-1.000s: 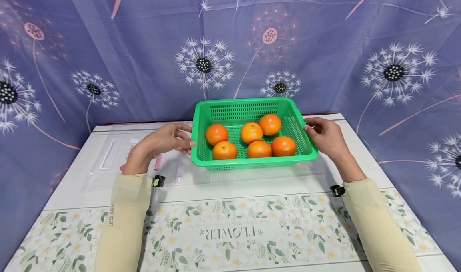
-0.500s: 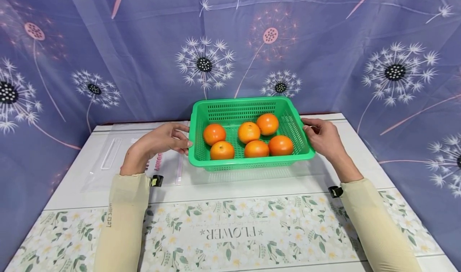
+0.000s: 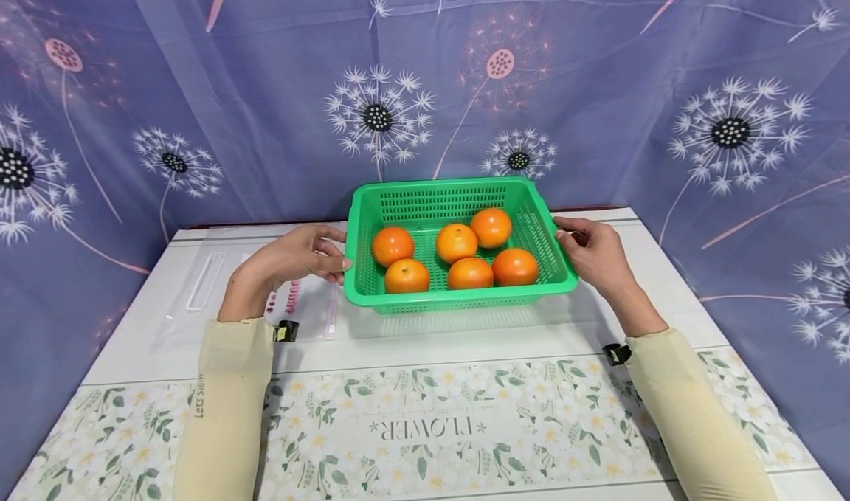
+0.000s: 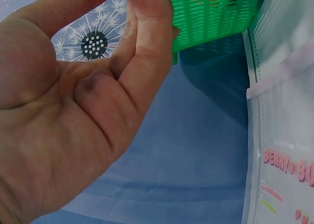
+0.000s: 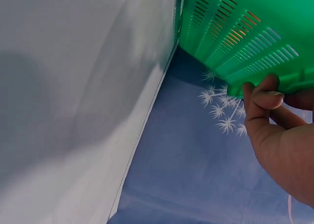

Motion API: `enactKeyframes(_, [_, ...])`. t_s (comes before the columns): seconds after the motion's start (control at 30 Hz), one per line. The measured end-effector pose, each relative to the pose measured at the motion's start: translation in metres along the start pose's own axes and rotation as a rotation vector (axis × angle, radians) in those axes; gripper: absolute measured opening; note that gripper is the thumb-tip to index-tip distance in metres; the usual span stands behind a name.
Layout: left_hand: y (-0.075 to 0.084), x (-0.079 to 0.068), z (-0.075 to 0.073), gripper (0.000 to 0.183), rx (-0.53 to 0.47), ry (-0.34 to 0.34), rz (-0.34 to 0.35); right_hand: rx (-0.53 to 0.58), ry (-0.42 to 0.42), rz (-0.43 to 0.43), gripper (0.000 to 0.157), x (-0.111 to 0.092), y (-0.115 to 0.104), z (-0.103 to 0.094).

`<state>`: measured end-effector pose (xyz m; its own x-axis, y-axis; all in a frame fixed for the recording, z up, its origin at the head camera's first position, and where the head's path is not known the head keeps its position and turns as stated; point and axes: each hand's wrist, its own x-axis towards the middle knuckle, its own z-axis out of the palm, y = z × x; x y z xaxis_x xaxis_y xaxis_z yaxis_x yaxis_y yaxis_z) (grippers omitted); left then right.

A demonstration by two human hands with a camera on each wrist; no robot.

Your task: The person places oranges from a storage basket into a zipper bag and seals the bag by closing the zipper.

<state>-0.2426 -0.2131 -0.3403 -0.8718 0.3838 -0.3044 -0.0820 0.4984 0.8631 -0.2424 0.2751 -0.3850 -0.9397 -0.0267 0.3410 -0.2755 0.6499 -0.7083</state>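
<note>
A green plastic basket (image 3: 465, 297) with slotted walls stands near the back of the table in the head view. Inside it lie several oranges (image 3: 456, 243). My left hand (image 3: 285, 261) pinches the rim at the basket's left end, thumb on the near side. At the opposite end, my right hand (image 3: 600, 257) grips the rim with curled fingers. In the left wrist view, the basket's wall (image 4: 211, 22) shows beyond the fingers. The right wrist view has the fingertips (image 5: 267, 100) right under the rim's edge, with orange colour showing through the slots.
Left of the basket, a clear plastic bag (image 3: 192, 313) with pink print lies flat on the white table (image 3: 465, 346). A floral printed band (image 3: 425, 427) crosses the table in front. A purple dandelion-patterned cloth (image 3: 265, 80) hangs close behind the basket and at both sides.
The basket, with the oranges inside, has shifted slightly to the left. Both hands have moved along with it, keeping hold of its ends.
</note>
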Motion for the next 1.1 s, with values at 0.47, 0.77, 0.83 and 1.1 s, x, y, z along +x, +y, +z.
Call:
enactKeyframes(0.47, [0.0003,-0.0051,-0.0022,0.063,0.003,-0.002,0.005,0.021,0.011,0.019,0.034,0.0006,-0.0032,0.0052])
enactKeyframes(0.77, [-0.0028,-0.006,-0.0058,0.062,0.02,0.01,-0.015,0.038,-0.013,0.019,0.035,-0.0001,-0.0059,0.006])
enactKeyframes(0.83, [-0.0033,-0.0064,-0.0061,0.063,0.021,0.008,-0.012,0.046,-0.017,0.023,0.035,-0.0007,-0.0069,0.0058])
enactKeyframes(1.1, [-0.0022,-0.006,-0.0056,0.065,0.028,0.006,0.004,0.053,-0.014,0.017,0.035,-0.0006,-0.0055,0.0061])
